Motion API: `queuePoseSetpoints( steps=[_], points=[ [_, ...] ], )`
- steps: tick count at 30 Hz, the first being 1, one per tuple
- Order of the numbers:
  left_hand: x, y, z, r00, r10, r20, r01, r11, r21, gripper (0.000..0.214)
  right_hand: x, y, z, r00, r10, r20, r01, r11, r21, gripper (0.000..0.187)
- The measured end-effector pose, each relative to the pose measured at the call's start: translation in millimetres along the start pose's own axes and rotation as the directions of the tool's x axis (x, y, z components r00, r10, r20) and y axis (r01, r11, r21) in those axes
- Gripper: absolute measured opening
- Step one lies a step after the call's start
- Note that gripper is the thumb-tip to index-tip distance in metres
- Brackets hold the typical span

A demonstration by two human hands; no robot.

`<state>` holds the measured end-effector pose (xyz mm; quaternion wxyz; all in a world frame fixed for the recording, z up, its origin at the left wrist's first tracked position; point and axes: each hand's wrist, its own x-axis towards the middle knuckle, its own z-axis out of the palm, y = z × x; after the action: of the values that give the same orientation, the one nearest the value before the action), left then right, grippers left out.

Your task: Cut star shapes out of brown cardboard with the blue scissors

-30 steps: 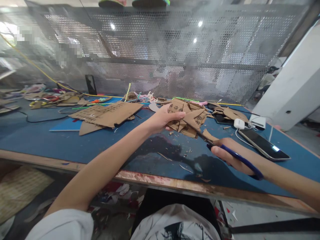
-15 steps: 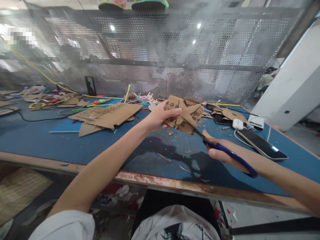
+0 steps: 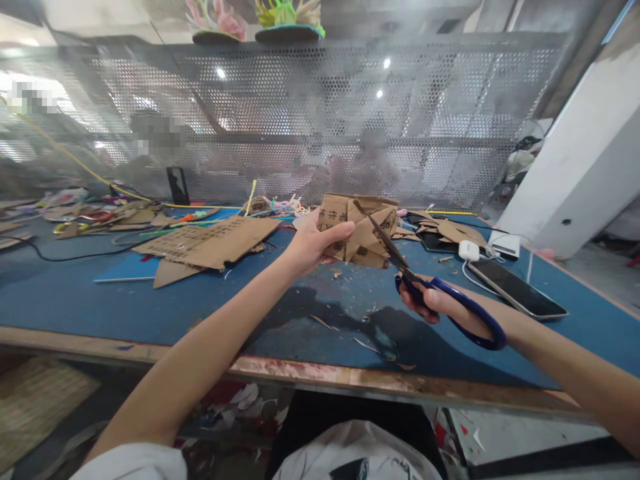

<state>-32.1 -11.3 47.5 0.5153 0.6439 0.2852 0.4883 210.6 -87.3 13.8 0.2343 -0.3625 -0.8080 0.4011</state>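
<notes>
My left hand point(image 3: 317, 243) grips a piece of brown cardboard point(image 3: 363, 233) by its left side, thumb on top, above the table. Dark printed characters and a star-like pattern of cuts or folds mark the cardboard. In my right hand point(image 3: 425, 303) is a pair of scissors point(image 3: 470, 317) with dark blue handles. Their dark blades point up and left, lying across the front of the cardboard's right part. Whether the blades are apart is hard to make out. The fingers of my right hand are wrapped through the handle loops.
Larger cardboard sheets point(image 3: 215, 240) rest on a blue board at left. A phone point(image 3: 517, 287), a white charger point(image 3: 469, 251) and cardboard scraps point(image 3: 457, 231) lie at right. Other scissors point(image 3: 95, 217) sit far left. A perforated metal screen point(image 3: 300, 127) rises behind the blue table point(image 3: 240, 313).
The scissors have swung from the cardboard's lower edge to across its front, and more of the blades shows. My view has tilted up slightly, while my left hand keeps its grip.
</notes>
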Motion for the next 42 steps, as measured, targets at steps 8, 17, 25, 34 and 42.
queuePoseSetpoints(
  steps=[8,17,25,34,42],
  points=[
    [1.5,4.2,0.6,0.997,0.026,-0.067,-0.024,0.999,0.022,0.042,-2.8,0.9,-3.3,1.0,0.016,0.01,-0.015,0.998,-0.065,0.054],
    [-1.9,1.2,6.2,1.0,0.017,-0.024,-0.015,0.998,0.064,0.04,-4.6,4.4,-1.5,0.999,0.016,-0.03,-0.017,0.999,-0.05,0.053],
    [-1.9,0.4,6.0,1.0,-0.018,-0.01,0.019,0.998,0.06,0.04,-6.2,-1.9,0.1,0.998,0.011,-0.059,-0.017,0.994,-0.111,0.054],
    [-2.3,1.2,5.4,1.0,-0.005,-0.002,0.005,0.998,0.067,0.038,-4.9,-7.5,-0.2,0.997,0.053,-0.061,-0.062,0.986,-0.157,0.062],
    [-4.4,2.2,5.2,1.0,0.018,0.02,-0.019,0.995,0.094,0.043,-6.5,-12.0,-0.1,0.997,0.041,-0.066,-0.054,0.977,-0.208,0.064]
  ],
)
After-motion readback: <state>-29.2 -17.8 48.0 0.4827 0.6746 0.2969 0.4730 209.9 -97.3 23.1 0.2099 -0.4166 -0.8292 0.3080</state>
